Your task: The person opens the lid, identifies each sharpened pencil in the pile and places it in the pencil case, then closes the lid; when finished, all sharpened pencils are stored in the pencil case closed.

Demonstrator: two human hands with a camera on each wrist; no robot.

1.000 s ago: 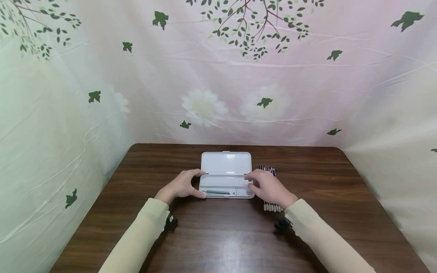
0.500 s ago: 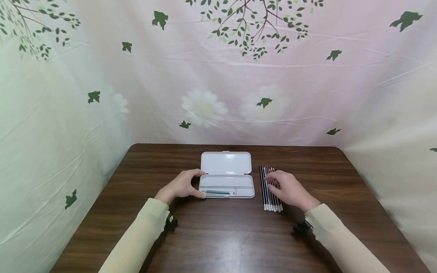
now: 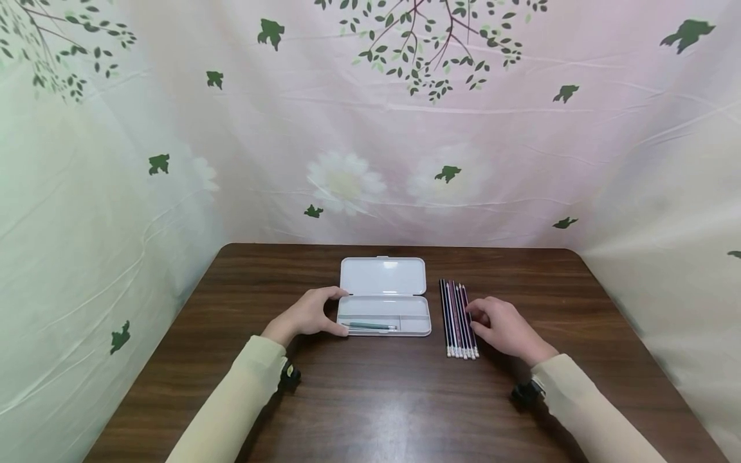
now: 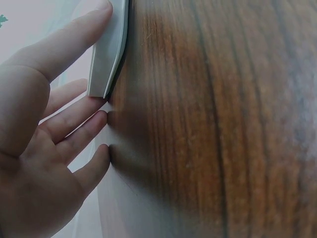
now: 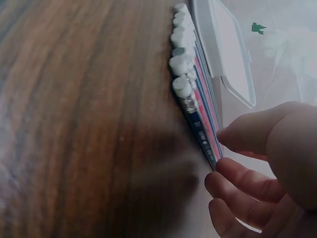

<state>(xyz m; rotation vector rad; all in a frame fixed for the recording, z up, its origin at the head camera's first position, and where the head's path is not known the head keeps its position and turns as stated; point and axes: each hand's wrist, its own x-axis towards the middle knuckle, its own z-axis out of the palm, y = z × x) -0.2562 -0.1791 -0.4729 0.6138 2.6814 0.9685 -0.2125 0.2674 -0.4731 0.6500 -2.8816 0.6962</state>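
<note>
A white pencil case (image 3: 384, 306) lies unfolded, its lid (image 3: 383, 276) leaning back. Inside its front compartment are green pencils (image 3: 372, 326); I cannot tell how many. My left hand (image 3: 308, 313) holds the case's left end, thumb at the front corner and fingers behind; the left wrist view shows the thumb over the case's edge. Right of the case lies a row of several dark, striped pencils (image 3: 456, 321), white erasers toward me. At the row's right edge is my right hand (image 3: 505, 326), loosely bent thumb and fingertips around the outermost pencil (image 5: 198, 116); a firm grip is not visible.
Everything lies on a dark wooden table (image 3: 370, 399). A pale curtain (image 3: 370, 161) with flowers, leaves and green birds hangs behind it and along both sides. A dark wrist camera (image 3: 525, 393) sits under the right wrist, close above the tabletop.
My right hand has moved right, from over the case's right end across the pencil row to its right edge. The left hand and the case have stayed in place.
</note>
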